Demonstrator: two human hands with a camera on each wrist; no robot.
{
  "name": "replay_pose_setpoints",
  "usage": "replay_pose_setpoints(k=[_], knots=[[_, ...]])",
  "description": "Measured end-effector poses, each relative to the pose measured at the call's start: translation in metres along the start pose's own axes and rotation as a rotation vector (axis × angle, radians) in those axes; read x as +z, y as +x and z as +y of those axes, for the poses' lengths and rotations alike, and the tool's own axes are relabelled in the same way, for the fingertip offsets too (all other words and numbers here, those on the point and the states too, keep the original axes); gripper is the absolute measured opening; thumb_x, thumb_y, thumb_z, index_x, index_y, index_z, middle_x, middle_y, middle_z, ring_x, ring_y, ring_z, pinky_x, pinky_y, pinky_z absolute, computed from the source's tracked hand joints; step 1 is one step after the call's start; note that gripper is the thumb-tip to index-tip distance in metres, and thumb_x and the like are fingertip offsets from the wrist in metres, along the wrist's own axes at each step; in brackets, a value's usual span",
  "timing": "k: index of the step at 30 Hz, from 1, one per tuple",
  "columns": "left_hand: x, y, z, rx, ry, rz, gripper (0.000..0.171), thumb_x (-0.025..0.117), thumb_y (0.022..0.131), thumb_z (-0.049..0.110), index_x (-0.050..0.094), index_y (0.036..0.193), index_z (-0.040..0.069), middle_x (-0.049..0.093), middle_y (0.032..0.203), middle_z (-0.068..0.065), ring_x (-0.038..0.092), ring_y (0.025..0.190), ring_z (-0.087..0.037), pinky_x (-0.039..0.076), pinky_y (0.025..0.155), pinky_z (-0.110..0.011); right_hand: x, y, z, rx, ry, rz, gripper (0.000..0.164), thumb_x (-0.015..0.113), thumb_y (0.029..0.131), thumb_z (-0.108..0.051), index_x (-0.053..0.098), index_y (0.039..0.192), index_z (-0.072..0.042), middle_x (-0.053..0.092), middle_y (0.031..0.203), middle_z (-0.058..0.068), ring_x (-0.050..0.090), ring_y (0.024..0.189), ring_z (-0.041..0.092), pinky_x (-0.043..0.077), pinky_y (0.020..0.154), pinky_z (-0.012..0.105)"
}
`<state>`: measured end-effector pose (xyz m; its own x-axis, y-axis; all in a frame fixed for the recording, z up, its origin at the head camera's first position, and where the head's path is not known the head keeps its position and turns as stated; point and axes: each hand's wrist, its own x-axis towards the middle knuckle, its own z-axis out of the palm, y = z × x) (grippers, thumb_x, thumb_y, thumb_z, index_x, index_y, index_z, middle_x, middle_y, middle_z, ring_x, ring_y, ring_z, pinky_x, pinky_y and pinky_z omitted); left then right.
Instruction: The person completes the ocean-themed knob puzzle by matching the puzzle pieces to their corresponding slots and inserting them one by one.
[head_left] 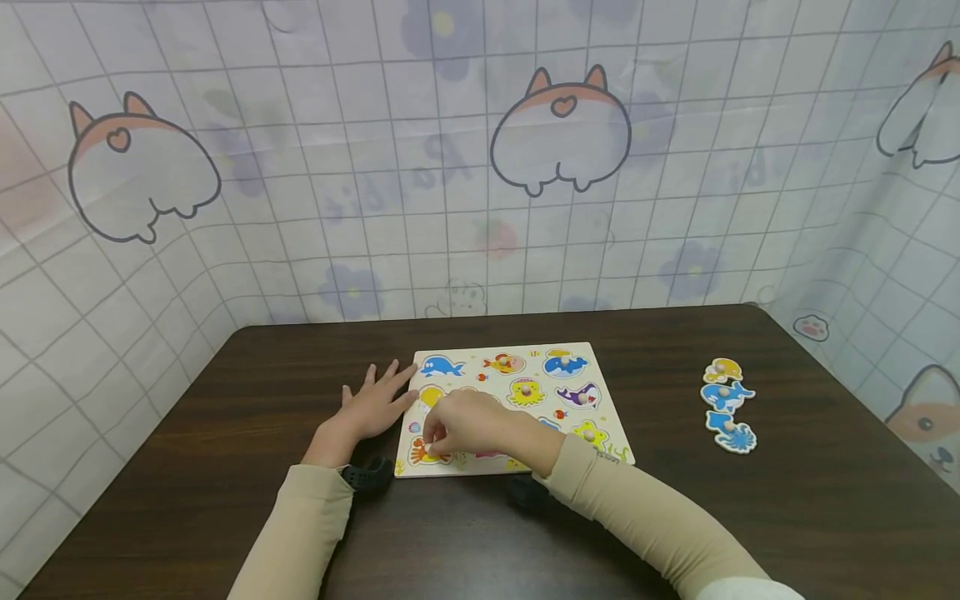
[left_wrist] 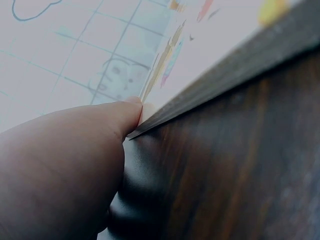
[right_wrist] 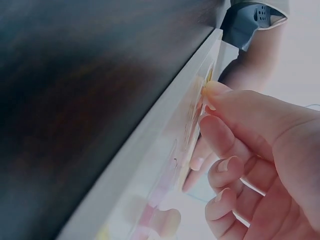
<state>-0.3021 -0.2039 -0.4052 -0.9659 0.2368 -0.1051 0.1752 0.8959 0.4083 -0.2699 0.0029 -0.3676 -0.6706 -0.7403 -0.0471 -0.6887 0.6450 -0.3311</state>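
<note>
A white wooden puzzle board with sea-animal pictures and knobbed pieces lies on the table. My left hand rests beside its left edge, fingers spread, with fingertips on that side. In the left wrist view, a digit touches the board's edge. Over the lower left corner, my right hand pinches the orange crab puzzle piece between thumb and index finger. The right wrist view has the pinching hand close to the board's surface, its other fingers curled. The crab's knob is hidden by the fingers.
On the table's right side, several loose knobbed pieces lie in a column: a yellow one, a blue dolphin-like one and a blue octopus-like one among them. The dark wooden table meets a patterned curtain behind.
</note>
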Motion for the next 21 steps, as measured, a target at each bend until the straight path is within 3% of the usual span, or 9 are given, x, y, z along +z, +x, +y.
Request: replay_pose_setpoints(k=[10,21], knots=[[0.0,-0.002,0.0,0.01,0.003,-0.005,0.064,0.044,0.109,0.044,0.026,0.165,0.018,0.011,0.169,-0.022,-0.002,0.151,-0.053,-0.005,0.107,-0.082,-0.007,-0.006,0.0,-0.012,0.017,0.003,0.01,0.08,0.092,-0.027,0.082,0.098,-0.019,0.062,0.072,-0.015,0.055,0.07,0.005,0.043,0.061,0.022],[-0.001,-0.003,0.002,0.011,0.004,0.0,0.063,0.045,0.11,0.043,0.026,0.165,0.018,0.012,0.169,-0.021,-0.002,0.152,-0.052,-0.004,0.108,-0.081,-0.031,-0.038,0.018,-0.078,0.024,0.087,0.014,0.079,0.093,-0.024,0.081,0.105,-0.017,0.065,0.078,-0.013,0.057,0.075,0.006,0.047,0.064,0.024]])
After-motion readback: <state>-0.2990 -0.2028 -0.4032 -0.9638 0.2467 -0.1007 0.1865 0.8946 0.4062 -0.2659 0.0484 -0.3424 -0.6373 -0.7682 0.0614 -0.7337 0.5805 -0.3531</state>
